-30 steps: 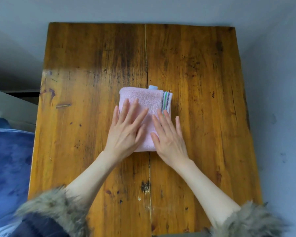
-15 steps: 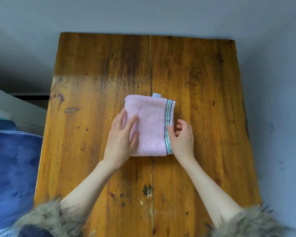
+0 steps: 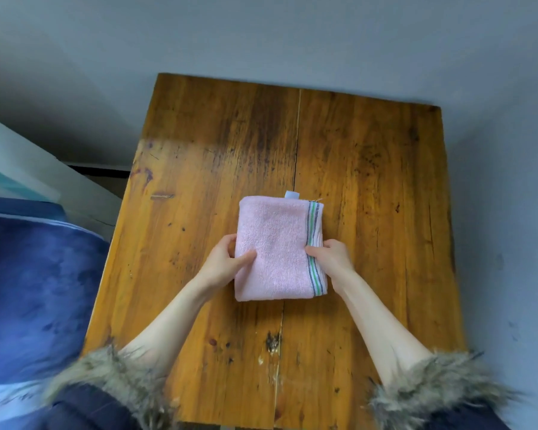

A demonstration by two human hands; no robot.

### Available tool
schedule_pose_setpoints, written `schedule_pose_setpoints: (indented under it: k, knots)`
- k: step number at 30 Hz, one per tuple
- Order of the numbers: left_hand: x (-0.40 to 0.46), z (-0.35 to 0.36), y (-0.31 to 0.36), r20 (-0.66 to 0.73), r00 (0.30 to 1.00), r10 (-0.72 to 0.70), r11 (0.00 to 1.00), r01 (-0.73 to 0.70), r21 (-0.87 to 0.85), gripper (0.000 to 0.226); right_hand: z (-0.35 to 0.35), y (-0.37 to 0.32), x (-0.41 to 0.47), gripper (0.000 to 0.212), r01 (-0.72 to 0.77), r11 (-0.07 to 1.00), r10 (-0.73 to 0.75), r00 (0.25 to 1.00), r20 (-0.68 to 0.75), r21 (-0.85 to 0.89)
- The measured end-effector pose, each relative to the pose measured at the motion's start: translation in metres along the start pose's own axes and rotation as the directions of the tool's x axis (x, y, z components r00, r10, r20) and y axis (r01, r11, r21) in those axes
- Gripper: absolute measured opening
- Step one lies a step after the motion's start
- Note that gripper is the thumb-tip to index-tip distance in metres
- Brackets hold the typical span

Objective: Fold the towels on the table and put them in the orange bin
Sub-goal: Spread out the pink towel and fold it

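Closest to the camera, two shaggy grey-brown fur cuffs [image 3: 115, 377] are seen at the bottom edge, with bare forearms reaching forward out of them over the table [image 3: 370, 187]. The tabletop is made of glossy orange-brown planks, pretty worn, dotted with dark knots and scuffs, and split down the middle by a long seam. Around the middle of it, a folded pink towel [image 3: 277, 249] is gripped from both sides: a soft, nubby terry rectangle, several layers thick, with a green and dark striped band running along its right edge and a small white tag [image 3: 292, 194] poking out at the far side. The left hand [image 3: 227, 262] is clamped on the towel's left edge, thumb laid on top and fingers tucked out of sight beneath. The right hand [image 3: 331, 259] is clamped on the striped edge the same way, thumb pressed on the pink pile. Whether the towel is resting on the wood or lifted slightly can't be told. Off to the left, a plush dark blue fabric surface [image 3: 35, 290] is seen, and plain grey walls are behind the table's far end.
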State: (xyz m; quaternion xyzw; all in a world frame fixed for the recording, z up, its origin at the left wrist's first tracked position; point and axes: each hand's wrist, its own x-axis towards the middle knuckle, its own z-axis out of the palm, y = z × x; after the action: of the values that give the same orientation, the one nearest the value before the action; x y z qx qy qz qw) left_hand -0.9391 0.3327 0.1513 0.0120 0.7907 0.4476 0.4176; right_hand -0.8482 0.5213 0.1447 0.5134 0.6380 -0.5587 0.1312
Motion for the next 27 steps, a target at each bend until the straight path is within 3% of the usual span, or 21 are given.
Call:
schedule_pose_setpoints:
  k: [4, 9, 18, 27]
  knots:
    - [-0.030, -0.017, -0.020, 0.104, 0.990, -0.099, 0.985, 0.112, -0.134, 0.048, 0.008, 0.005, -0.028, 0.021, 0.146, 0.987, -0.141, 0.988, 0.061, -0.074]
    - [-0.083, -0.048, -0.047, 0.077, 0.987, -0.138, 0.915, 0.157, -0.372, 0.050, 0.026, -0.005, -0.072, 0.023, 0.242, 0.960, -0.214, 0.958, 0.193, -0.139]
    - [-0.182, -0.144, -0.111, -0.122, 0.977, -0.177, 0.824, 0.079, -0.560, 0.049, 0.134, -0.045, -0.168, 0.008, 0.420, 0.882, -0.305, 0.854, 0.421, -0.213]
    - [-0.319, -0.278, -0.221, -0.370, 0.905, -0.209, 0.757, -0.090, -0.647, 0.043, 0.318, -0.050, -0.291, 0.014, 0.598, 0.745, -0.337, 0.719, 0.608, -0.294]
